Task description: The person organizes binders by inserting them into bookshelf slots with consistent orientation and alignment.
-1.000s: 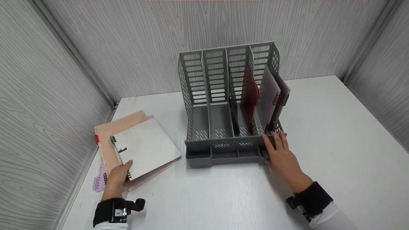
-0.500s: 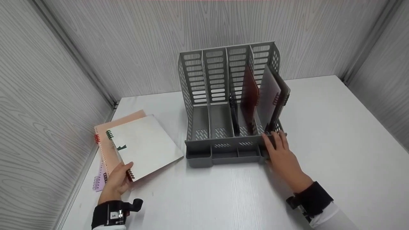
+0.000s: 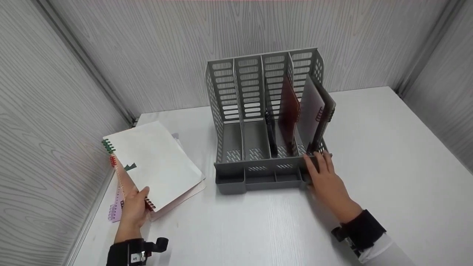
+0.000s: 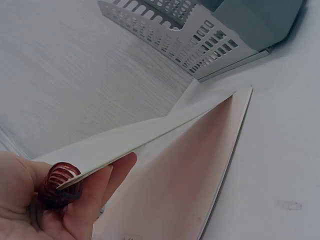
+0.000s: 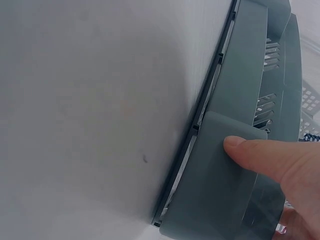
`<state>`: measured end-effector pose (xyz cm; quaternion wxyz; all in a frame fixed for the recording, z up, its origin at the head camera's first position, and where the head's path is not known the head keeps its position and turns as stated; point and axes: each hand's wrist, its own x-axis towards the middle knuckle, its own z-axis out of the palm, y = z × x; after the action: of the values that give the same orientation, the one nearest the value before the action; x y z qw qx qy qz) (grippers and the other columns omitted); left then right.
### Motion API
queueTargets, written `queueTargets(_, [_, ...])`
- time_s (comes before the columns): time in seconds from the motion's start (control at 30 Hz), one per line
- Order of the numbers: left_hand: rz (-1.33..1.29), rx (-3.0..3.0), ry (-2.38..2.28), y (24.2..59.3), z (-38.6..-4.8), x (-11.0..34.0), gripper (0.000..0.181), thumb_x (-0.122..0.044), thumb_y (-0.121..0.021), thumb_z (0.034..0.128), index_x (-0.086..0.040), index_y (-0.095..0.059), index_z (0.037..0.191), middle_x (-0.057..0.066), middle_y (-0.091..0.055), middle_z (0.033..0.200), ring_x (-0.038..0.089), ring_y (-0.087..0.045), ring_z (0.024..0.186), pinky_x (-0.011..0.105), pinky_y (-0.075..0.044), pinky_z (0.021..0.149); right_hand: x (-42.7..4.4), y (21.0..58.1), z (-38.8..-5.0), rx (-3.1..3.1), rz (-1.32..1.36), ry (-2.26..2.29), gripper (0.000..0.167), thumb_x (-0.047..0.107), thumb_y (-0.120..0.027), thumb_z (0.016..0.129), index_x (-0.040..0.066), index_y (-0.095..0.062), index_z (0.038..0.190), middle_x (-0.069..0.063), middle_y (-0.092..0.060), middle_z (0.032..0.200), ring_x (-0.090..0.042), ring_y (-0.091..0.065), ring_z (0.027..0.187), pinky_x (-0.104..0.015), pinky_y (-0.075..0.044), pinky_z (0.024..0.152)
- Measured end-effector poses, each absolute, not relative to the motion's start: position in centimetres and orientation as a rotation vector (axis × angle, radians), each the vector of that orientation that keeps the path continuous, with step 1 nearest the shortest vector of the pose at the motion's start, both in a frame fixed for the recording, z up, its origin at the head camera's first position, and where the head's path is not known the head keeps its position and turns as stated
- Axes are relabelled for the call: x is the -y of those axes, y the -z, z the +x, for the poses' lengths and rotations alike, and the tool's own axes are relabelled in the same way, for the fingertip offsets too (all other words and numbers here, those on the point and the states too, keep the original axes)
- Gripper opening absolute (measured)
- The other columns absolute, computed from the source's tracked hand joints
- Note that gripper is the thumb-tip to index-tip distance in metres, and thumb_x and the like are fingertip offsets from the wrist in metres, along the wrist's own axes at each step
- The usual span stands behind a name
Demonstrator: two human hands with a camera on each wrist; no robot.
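In the head view my left hand (image 3: 133,210) pinches the spiral edge of a white notebook (image 3: 157,166) by its lower left, thumb on top. The left wrist view shows the fingers (image 4: 95,200) under the white cover (image 4: 115,142) beside a dark red coil (image 4: 61,184), with a pinkish sheet (image 4: 175,175) beneath. My right hand (image 3: 330,186) grips the front right corner of a grey file organizer (image 3: 260,164). From the right wrist, the thumb (image 5: 260,155) presses on the front face of the organizer (image 5: 210,180), the other fingers partly hidden behind.
Under the white notebook lie a peach notebook (image 3: 127,183) and a purple one (image 3: 116,208). In the organizer's right half stand a black item (image 3: 271,129), a red notebook (image 3: 289,114), a pale notebook (image 3: 309,111) and a dark one (image 3: 325,114). Grey walls enclose the back and sides.
The white notebook has shifted left and away from me in my left hand, covering most of the peach notebook. The right hand and organizer look unmoved.
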<state>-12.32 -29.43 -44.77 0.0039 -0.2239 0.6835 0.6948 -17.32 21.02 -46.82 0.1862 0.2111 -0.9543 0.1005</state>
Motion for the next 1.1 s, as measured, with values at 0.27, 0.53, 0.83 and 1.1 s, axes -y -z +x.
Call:
queueTargets(0.27, [-0.717,-2.656,-1.812,43.2,-11.2,27.4,0.040,-0.032,-0.029,0.1020,-0.001,-0.037,0.125,0.020,-0.038,0.134,0.028,-0.041,0.123,0.042,-0.032,0.102,-21.0,46.7,-17.3,2.677,0.591,-0.285,0.089,0.009,-0.083,0.066,0.003,-0.035,0.141,-0.030,-0.030,0.138,-0.048,-0.019,0.131,-0.042,-0.051,0.052])
queueTargets(0.53, [-0.714,-3.054,-1.636,42.9,-10.1,25.4,0.024,-0.022,-0.032,0.1022,-0.001,-0.041,0.095,0.011,-0.036,0.078,0.019,-0.038,0.073,0.029,-0.031,0.064,-21.1,46.9,-17.4,2.639,0.605,-0.265,0.090,0.010,-0.085,0.064,0.002,-0.037,0.140,-0.031,-0.032,0.135,-0.050,-0.023,0.129,-0.044,-0.052,0.054])
queueTargets(0.83, [-0.690,-3.351,-1.496,43.1,-9.1,24.2,0.020,-0.013,-0.036,0.1004,0.005,-0.046,0.098,0.010,-0.035,0.072,0.021,-0.037,0.066,0.028,-0.028,0.056,-21.0,46.8,-17.5,2.654,0.596,-0.271,0.091,0.011,-0.085,0.064,0.003,-0.037,0.140,-0.030,-0.032,0.135,-0.049,-0.022,0.130,-0.045,-0.052,0.055])
queueTargets(1.1, [-0.677,-3.408,-1.447,43.5,-8.6,23.4,0.035,-0.010,-0.038,0.0998,0.011,-0.045,0.127,0.015,-0.043,0.073,0.023,-0.042,0.063,0.025,-0.030,0.051,-21.0,46.6,-17.3,2.690,0.582,-0.291,0.089,0.012,-0.083,0.068,0.004,-0.034,0.142,-0.029,-0.030,0.137,-0.048,-0.019,0.132,-0.043,-0.052,0.054])
